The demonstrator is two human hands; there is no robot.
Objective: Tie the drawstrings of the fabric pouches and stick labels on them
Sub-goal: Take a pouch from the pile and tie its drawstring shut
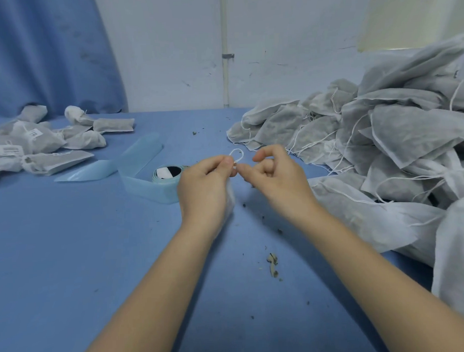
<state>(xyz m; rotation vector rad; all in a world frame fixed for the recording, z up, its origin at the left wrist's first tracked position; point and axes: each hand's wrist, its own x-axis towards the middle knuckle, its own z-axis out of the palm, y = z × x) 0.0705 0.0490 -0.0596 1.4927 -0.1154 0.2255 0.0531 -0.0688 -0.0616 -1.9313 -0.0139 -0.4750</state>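
Both hands meet above the middle of the blue cloth-covered counter [70, 260]. Left hand [205, 187] has its thumb and forefinger pinched together on a thin white drawstring [237, 156], the other fingers curled beneath; right hand [273, 174] pinches the same cord from the other side, its remaining fingers bent and lifted. Between the two pinches the drawstring rises as a small closed loop, standing just above the fingertips. A white non-woven fabric pouch [230, 199] hangs under the left hand, mostly hidden by the palm and wrist, only a pale strip of it showing along the hand's right edge.

Just left of the left hand, touching distance from its knuckles, sits a pale blue roll of label backing tape [147, 184] with white labels [163, 173] visible in its core; its loose translucent strip runs away to the left across the counter. To the right, a large heap of grey-white filled pouches with loose white strings [382, 133] spreads from near the right hand to the frame edge. Far left lies a smaller pile of tied pouches bearing white printed labels [27, 146]. Dark crumbs and a small pale scrap [272, 264] are scattered on the counter below the right forearm.
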